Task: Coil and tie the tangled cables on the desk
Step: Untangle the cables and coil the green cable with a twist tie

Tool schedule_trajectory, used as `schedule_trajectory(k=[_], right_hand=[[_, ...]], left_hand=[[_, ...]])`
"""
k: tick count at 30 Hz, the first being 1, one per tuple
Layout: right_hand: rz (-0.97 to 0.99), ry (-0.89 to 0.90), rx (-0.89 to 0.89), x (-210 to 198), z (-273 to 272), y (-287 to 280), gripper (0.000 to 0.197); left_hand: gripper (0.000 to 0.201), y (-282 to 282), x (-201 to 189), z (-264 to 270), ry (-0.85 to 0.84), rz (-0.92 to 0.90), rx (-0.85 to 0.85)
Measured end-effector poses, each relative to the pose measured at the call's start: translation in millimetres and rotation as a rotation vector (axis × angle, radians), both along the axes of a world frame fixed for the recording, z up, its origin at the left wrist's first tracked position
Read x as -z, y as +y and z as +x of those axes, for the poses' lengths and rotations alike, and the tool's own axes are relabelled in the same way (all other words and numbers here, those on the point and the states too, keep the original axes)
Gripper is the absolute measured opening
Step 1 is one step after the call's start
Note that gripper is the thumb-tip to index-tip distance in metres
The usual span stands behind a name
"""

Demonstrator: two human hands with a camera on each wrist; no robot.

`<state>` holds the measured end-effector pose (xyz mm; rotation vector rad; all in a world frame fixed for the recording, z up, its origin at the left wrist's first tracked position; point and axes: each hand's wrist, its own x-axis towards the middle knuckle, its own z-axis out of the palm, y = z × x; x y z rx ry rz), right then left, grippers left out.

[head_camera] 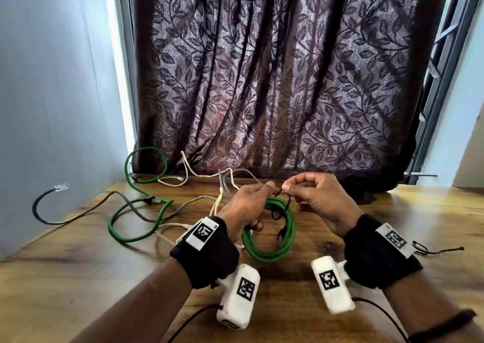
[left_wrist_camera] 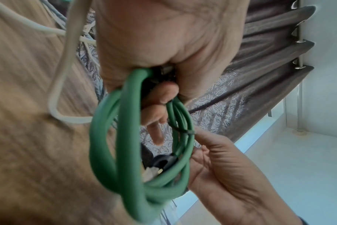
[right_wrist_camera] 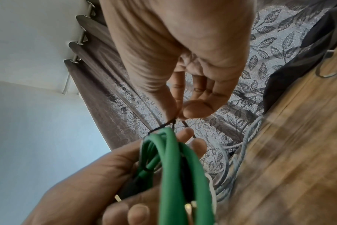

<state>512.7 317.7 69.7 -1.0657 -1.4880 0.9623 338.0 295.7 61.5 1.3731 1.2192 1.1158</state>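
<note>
Green coil: a coiled green cable (head_camera: 272, 227) is held up just above the desk (head_camera: 392, 224), near the middle of its near half.
Left hand: the left hand (head_camera: 245, 206) has its fingers curled through and round the coil's upper left side, gripping the loops.
Right hand: the right hand (head_camera: 318, 198) pinches a thin black tie (head_camera: 284, 201) between thumb and forefinger just above the coil's top.
Tie: it runs from the pinch down across the green loops.
Left wrist view only: the tie is cinched round several strands at a small knot (left_wrist_camera: 188, 131), and a black plug (left_wrist_camera: 162, 162) with a pale connector sits inside the coil.
Right wrist view only: the tie's two ends (right_wrist_camera: 171, 123) leave the pinch and meet at the top of the loops; metal plug tips show near the left palm.
Head view only: a second green cable (head_camera: 136, 211) loops loose toward the desk's far left corner, crossed by a grey braided cable (head_camera: 86, 213) whose end overhangs the left edge, and by white cables (head_camera: 183, 177) near the far edge.
Right edge: a thin dark tie (head_camera: 434, 251) lies on the desk.
Behind: a leaf-patterned curtain (head_camera: 275, 80) hangs at the far edge.
</note>
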Motion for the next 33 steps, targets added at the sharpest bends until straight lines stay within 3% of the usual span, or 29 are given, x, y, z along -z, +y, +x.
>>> schedule_trajectory(k=[10,15,19,23,33], right_hand=[[0.069,0.007,-0.033,-2.0,-0.9,-1.9,0.008],[0.126,0.020,-0.043,-2.1,-0.6,-2.5,0.008],[0.219,0.077,-0.059,-9.7,-2.3,-6.3,0.009],[0.293,0.104,-0.070,-17.3,-3.2,-12.9,0.009],[0.303,-0.016,-0.075,-18.8,-2.6,-18.8,0.008]], left_hand=[[0.029,3.3,3.9,-1.4,-0.074,0.037,-0.005],[0.036,-2.9,0.1,0.9,-0.101,0.092,0.015],[0.047,-1.5,-2.2,0.6,-0.136,0.191,-0.070],[0.066,5.9,-0.8,-3.8,-0.040,0.252,-0.184],[0.064,-0.7,-5.7,-1.8,-0.027,0.455,-0.187]])
